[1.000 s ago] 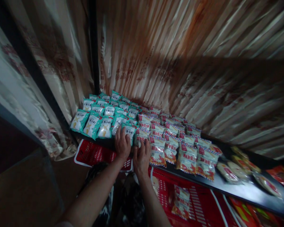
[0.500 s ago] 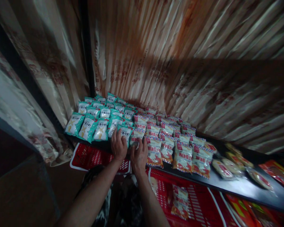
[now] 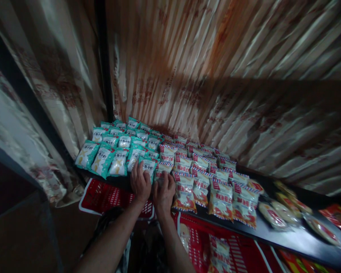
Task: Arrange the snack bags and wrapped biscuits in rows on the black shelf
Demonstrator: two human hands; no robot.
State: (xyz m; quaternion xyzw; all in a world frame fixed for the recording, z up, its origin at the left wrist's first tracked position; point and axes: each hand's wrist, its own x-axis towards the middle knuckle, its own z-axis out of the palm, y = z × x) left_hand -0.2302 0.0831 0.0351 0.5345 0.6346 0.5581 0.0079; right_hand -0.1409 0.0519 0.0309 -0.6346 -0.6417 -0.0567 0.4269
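Note:
Teal snack bags (image 3: 119, 162) stand in rows on the left part of a dark shelf. White-and-orange snack bags with striped tops (image 3: 184, 191) fill rows to their right. My left hand (image 3: 141, 182) is closed on the lower left side of the front teal snack bag (image 3: 149, 167), thumb against its face. Beside it, my right hand (image 3: 164, 192) is bent around the lower part of a white snack bag (image 3: 163, 167) with red print, covering much of it. Both bags lean back against the rows behind. The undersides of my fingers are hidden.
Below the shelf (image 3: 290, 232) are red baskets (image 3: 108, 195), one with a snack bag (image 3: 219, 253) in it. Round packaged items (image 3: 272, 215) and red packets (image 3: 337, 219) lie further right. A pleated curtain (image 3: 170, 68) and a dark post (image 3: 104, 60) stand behind.
The view has tilted slightly, so the shelf and bags sit lower in the picture. Both hands stay at the same two front bags, with the right fingers a little more curled.

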